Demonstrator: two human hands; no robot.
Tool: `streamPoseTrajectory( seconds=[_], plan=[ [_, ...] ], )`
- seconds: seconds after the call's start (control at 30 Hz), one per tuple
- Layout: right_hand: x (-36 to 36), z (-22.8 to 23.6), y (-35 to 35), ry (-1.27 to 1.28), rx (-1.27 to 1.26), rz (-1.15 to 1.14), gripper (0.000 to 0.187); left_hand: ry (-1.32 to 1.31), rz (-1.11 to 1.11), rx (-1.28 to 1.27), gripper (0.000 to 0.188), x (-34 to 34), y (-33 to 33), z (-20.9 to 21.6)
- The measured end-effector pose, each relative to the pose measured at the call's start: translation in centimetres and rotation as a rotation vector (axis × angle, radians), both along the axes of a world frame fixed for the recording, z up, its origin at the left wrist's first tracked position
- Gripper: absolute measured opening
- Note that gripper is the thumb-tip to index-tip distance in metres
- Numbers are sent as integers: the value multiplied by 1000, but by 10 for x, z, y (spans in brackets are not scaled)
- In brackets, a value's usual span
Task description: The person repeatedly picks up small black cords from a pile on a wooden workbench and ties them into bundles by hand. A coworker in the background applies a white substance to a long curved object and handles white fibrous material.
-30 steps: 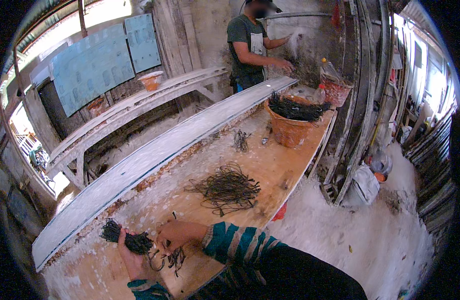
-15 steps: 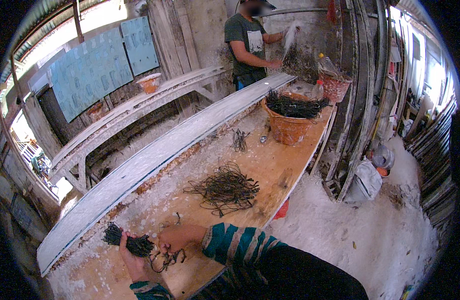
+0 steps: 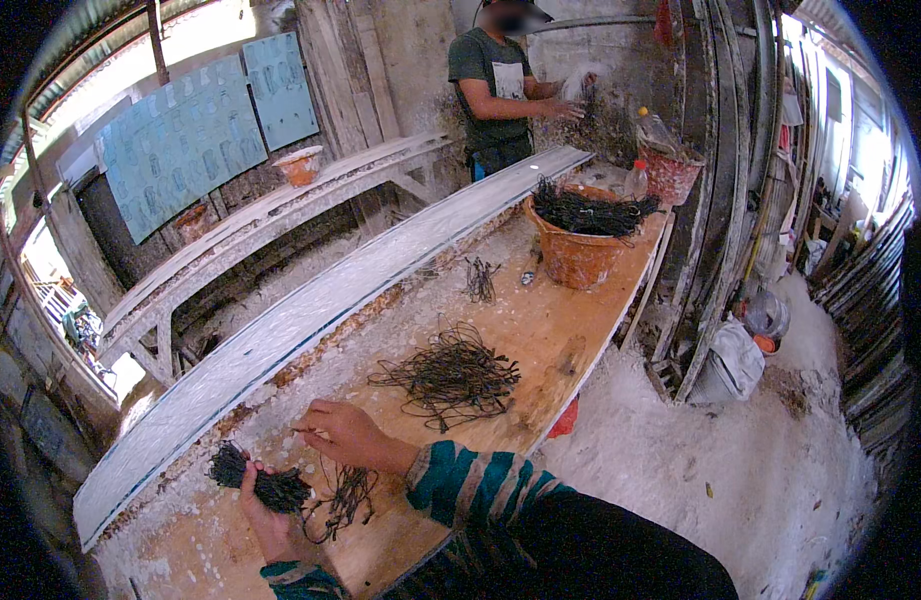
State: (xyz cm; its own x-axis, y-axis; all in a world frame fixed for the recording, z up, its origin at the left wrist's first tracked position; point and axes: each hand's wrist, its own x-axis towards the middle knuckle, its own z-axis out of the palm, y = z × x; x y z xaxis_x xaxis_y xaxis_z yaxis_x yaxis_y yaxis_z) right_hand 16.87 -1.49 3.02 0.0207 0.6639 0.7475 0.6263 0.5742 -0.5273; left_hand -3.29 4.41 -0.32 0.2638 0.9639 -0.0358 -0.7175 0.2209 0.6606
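Note:
My left hand (image 3: 267, 520) is wrapped around a thick bundle of short black cords (image 3: 278, 490), whose ends stick out on both sides of the fist. My right hand (image 3: 345, 436) hovers just beyond the bundle with fingertips drawn together; whatever may be between them is too small to make out. Beneath the right hand, a small loose heap of dark looped cords (image 3: 348, 497) lies against the bundle's right side. Farther up the board spreads a larger tangled pile of the same cords (image 3: 455, 375).
The wooden tabletop (image 3: 540, 340) carries an orange tub (image 3: 575, 258) full of black cords and a small cord cluster (image 3: 480, 280). A long whitish plank (image 3: 330, 300) runs along its left edge. Across the far end stands a co-worker (image 3: 495, 90) handling pale fibres.
My right hand has risen away from the small heap, up and slightly left. My left hand keeps its bundle nearly in place. The co-worker's hands have come closer together.

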Motion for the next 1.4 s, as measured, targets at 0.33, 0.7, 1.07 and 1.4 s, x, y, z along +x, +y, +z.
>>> streamPoseTrajectory(
  seconds=[0.33, 0.7, 1.07, 1.4],
  plan=[
    [-6, -8, 4, 134, 205, -11, 17, 15, -9, -43, 38, 3, -4, -4],
    [-31, -7, -14, -7, 73, 250, 16, -43, -187, -85, 22, 15, -26, 12],
    [-35, -11, -10, -120, -23, 241, 11, -157, -363, -117, 26, 6, -12, 4],
    [-18, -15, 2, -140, -12, 71, 13, -42, -50, -82, 16, 1, -5, 3]
  ],
)
